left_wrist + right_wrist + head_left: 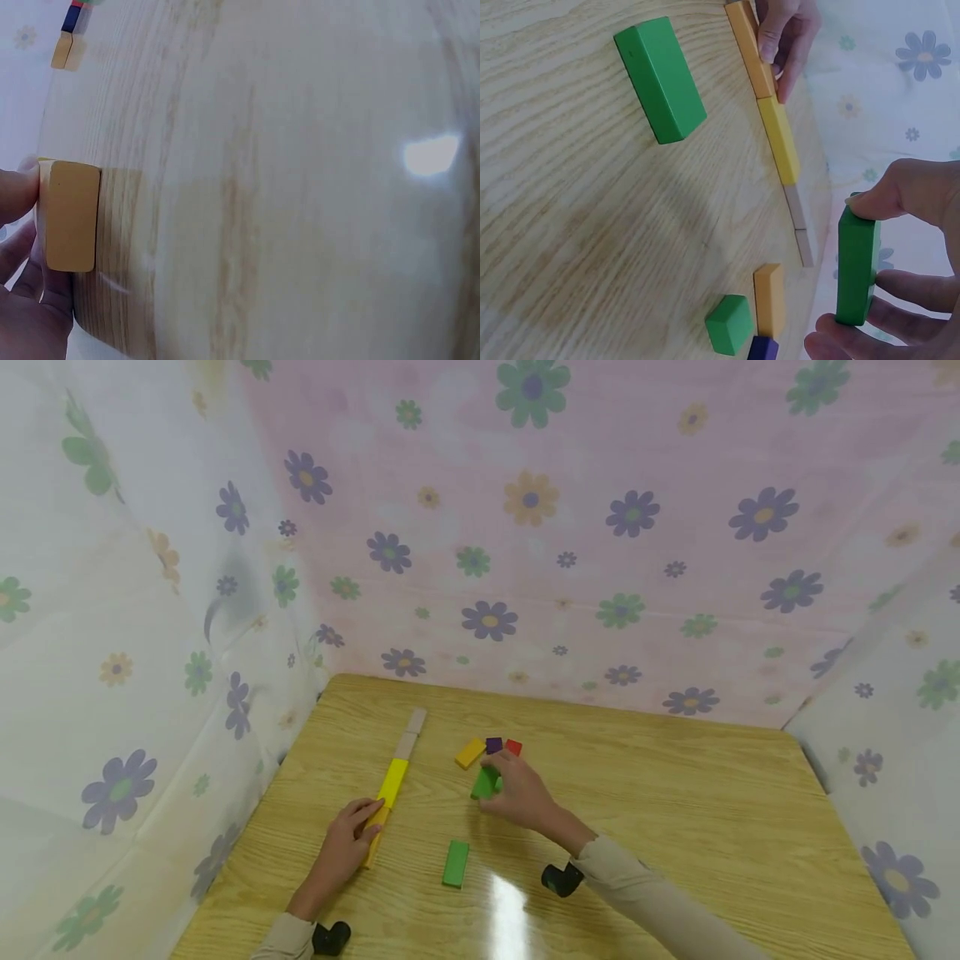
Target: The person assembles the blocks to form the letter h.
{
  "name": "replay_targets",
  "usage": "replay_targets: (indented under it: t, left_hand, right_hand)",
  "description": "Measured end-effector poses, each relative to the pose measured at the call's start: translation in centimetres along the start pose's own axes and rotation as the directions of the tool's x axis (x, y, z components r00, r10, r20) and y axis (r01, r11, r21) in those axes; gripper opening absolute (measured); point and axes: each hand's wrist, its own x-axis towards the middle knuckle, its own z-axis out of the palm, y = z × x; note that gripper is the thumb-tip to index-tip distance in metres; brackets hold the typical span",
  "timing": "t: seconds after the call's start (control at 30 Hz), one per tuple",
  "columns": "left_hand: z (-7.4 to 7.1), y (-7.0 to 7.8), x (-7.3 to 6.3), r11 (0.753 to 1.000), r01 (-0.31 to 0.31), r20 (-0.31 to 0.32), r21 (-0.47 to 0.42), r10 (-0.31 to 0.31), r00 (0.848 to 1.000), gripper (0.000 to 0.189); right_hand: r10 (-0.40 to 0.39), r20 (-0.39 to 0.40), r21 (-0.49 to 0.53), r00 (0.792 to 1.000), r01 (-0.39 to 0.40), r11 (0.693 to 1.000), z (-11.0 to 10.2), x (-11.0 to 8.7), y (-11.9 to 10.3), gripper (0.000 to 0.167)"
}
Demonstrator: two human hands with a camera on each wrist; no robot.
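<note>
A straight row on the table holds an orange block, a yellow block and two pale wooden blocks. My left hand grips the orange block at the row's near end, thumb on one side and fingers on the other. Between thumb and fingertips, my right hand pinches a green block, held above the table in the right wrist view. Below it on the tabletop stands another green block, mostly hidden by the hand in the head view. A third green block lies nearer the front.
Behind the right hand lie an orange block, a purple block and a red block, close together. The wooden table is enclosed by flower-printed cloth at the back and both sides. Light glares off the table's front.
</note>
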Motion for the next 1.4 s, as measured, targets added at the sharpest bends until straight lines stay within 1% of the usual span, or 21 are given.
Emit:
replay_targets:
  t: [0.17, 0.33, 0.57, 0.73, 0.97, 1.13, 1.4]
  left_hand:
    - [0.1, 0.0, 0.0, 1.000, -0.019, -0.004, -0.003, 0.019, 1.000, 0.041]
    - [0.2, 0.0, 0.0, 0.999, -0.034, -0.009, -0.011, 0.034, 0.999, 0.041]
    - [0.3, 0.0, 0.1, 0.999, -0.036, -0.005, -0.016, 0.036, 0.999, 0.041]
    - [0.3, 0.1, 0.2, 0.999, -0.030, 0.001, -0.019, 0.030, 1.000, 0.041]
    - [0.2, 0.3, 0.0, 0.999, -0.054, -0.007, 0.006, 0.054, 0.999, 0.040]
    - [0.0, 0.4, -0.2, 1.000, -0.023, -0.008, 0.011, 0.023, 1.000, 0.040]
    - [0.0, 0.3, -0.2, 1.000, 0.018, 0.021, 0.017, -0.018, 1.000, 0.040]
  right_hand:
    - [-0.016, 0.002, 0.002, 1.000, 0.016, 1.000, 0.1, -0.8, 0.1, 0.051]
    - [-0.016, 0.009, 0.003, 1.000, 0.016, 1.000, 0.5, -1.4, 0.4, 0.051]
    - [-0.024, 0.018, 0.001, 1.000, 0.024, 1.000, 0.7, -2.3, 0.5, 0.052]
    - [-0.016, 0.028, -0.009, 0.999, 0.017, 1.000, 0.9, -2.9, 0.5, 0.053]
    - [-0.009, 0.042, 0.004, 0.999, 0.009, 1.000, 1.3, -3.8, 0.4, 0.055]
    - [-0.014, 0.059, 0.019, 0.998, 0.013, 1.000, 1.4, -4.5, 0.2, 0.052]
    - [-0.014, 0.085, 0.008, 0.996, 0.013, 1.000, 1.4, -5.3, 0.2, 0.051]
